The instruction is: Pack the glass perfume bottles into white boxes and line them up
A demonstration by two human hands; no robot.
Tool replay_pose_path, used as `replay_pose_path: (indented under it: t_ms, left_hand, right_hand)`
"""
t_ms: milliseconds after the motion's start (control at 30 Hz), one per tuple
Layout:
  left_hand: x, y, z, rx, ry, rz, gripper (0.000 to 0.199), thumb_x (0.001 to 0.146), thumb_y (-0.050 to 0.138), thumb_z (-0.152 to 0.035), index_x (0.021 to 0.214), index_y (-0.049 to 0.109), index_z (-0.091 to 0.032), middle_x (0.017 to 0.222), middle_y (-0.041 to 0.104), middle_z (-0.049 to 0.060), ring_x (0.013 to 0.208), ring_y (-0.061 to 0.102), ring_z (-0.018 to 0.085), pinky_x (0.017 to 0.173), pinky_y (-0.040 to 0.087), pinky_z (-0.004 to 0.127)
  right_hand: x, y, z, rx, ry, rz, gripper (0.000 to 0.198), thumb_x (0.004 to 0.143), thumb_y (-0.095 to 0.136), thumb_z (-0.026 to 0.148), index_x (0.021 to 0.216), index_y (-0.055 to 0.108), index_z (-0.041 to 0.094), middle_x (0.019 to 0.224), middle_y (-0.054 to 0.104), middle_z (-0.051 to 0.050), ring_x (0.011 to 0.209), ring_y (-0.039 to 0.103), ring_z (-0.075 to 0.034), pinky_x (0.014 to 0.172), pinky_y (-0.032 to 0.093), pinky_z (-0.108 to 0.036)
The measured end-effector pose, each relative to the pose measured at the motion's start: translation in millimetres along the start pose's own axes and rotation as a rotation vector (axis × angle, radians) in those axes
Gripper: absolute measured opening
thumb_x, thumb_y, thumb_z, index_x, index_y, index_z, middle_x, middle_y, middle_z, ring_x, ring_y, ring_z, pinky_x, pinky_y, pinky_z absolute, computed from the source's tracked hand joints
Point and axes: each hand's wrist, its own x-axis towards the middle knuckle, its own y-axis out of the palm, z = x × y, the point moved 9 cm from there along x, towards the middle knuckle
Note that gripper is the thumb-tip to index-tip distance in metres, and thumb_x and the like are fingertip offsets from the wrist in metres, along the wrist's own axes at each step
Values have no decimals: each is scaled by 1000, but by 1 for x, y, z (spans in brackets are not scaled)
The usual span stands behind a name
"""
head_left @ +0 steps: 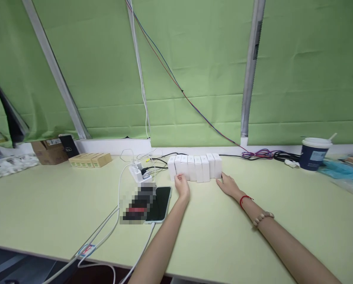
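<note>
A row of several small white boxes [191, 168] stands upright on the table, side by side. A few near the middle and right jut slightly forward. My left hand [183, 187] is at the front of the row's left part, its fingers curled in against the lower box fronts. What those fingers hold, if anything, is hidden. At the right end, my right hand [229, 185] lies low with its fingers stretched toward the last box, its fingertips at that box's lower side.
Left of my left forearm lies a phone [159, 205] beside a blurred patch. A white power strip [137, 172] with cables stands behind it. Yellowish boxes [90, 160] and a cardboard box [49, 151] are at back left; a dark blue cup [313, 154] and coiled cables [286, 156] at right.
</note>
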Motion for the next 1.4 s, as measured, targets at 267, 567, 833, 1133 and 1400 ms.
replay_pose_path:
  t_ms: [267, 567, 833, 1133, 1400]
  left_hand:
    - [3, -22, 1, 152, 1, -177, 27, 78, 44, -20, 104, 43, -18, 117, 43, 12, 114, 44, 21, 101, 30, 37]
    - [2, -38, -1, 269, 21, -350, 43, 75, 47, -18, 116, 33, -15, 120, 37, 17, 122, 35, 26, 103, 26, 42]
    - [-1, -28, -10, 327, 102, -278, 47, 74, 47, -17, 119, 33, -16, 122, 36, 17, 120, 38, 27, 100, 30, 42]
    - [-41, 40, -54, 703, 619, 278, 14, 79, 37, -17, 87, 48, -21, 93, 54, 5, 93, 49, 20, 86, 35, 36]
    - [-32, 39, -43, 775, 523, 231, 24, 77, 39, -17, 100, 47, -19, 102, 51, 8, 98, 46, 23, 88, 34, 37]
  right_hand:
    - [0, 1, 1, -17, -12, 1, 39, 85, 36, 29, 119, 46, 10, 112, 59, -14, 110, 50, -24, 95, 30, -34]
    - [0, 1, -1, -23, 3, 2, 38, 85, 37, 28, 117, 47, 10, 112, 59, -15, 110, 50, -25, 92, 33, -33]
    - [-1, -1, 1, -41, -3, -3, 38, 85, 37, 29, 117, 47, 11, 110, 60, -14, 109, 51, -25, 91, 33, -33]
    - [0, 0, 1, -34, -11, 2, 39, 85, 36, 29, 118, 45, 11, 113, 58, -14, 111, 49, -24, 93, 32, -33]
    - [3, 3, -2, -46, 2, -6, 39, 84, 37, 31, 116, 47, 10, 109, 60, -14, 108, 51, -25, 91, 33, -33]
